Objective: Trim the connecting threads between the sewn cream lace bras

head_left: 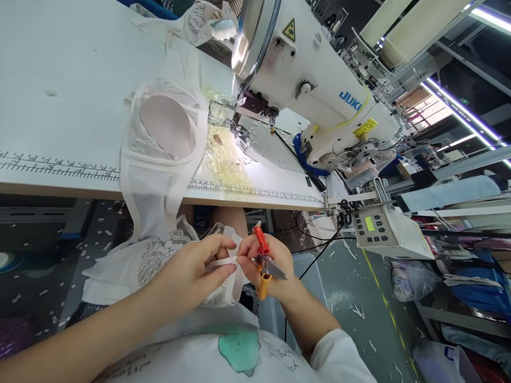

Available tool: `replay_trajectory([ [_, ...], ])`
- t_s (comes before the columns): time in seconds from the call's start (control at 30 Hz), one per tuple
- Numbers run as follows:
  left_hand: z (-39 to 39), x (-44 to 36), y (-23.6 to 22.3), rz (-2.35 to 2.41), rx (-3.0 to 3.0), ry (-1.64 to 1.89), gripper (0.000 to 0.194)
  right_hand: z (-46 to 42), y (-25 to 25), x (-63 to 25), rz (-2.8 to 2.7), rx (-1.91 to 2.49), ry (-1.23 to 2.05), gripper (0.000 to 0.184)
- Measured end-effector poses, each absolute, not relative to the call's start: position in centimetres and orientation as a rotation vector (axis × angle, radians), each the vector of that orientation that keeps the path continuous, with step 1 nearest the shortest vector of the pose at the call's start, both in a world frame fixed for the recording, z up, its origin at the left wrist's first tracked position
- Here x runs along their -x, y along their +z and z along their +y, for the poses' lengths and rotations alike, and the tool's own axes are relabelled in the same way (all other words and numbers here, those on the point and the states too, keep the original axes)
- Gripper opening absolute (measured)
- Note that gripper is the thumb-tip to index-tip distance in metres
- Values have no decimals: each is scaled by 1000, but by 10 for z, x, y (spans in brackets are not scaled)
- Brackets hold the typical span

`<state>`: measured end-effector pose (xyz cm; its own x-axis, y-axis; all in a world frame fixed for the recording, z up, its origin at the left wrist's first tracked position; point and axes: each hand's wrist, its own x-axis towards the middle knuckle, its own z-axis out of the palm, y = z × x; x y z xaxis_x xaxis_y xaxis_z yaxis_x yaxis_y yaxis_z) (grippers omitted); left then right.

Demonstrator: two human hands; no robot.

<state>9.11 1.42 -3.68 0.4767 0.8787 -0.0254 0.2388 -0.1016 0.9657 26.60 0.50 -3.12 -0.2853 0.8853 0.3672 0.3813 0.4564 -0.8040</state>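
Observation:
Over my lap, my left hand (pixel 195 263) is closed, thumb and fingers pinching a narrow white strap (pixel 221 261) of a bra. My right hand (pixel 275 258) is closed at the strap's other end, its fingertips meeting my left fingertips there. Small thread snips (pixel 263 260) with red and orange handles also sit in my right hand, blades pointing back toward the wrist. White lace bra pieces (pixel 154 260) lie under and beside my left forearm. A white bra with a moulded cup (pixel 167 127) drapes over the table edge above my left hand.
A white sewing machine (pixel 319 90) stands on the white table (pixel 59 122), its lamp lit. A printed ruler (pixel 59 166) runs along the front edge. More white bras (pixel 195 24) lie at the back. A control box (pixel 391 231) hangs at right. Scraps litter the green floor (pixel 351 282).

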Motion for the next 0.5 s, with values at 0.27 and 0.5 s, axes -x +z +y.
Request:
replay_trajectory([
  [0.27,16,-91,-40,1010,-1707,722,31,5,-39,-264,-1788,1030,752,17],
  [0.5,19,-89,-40,1015,-1728,758,33,16,-37,-292,-2150,1023,1190,61],
])
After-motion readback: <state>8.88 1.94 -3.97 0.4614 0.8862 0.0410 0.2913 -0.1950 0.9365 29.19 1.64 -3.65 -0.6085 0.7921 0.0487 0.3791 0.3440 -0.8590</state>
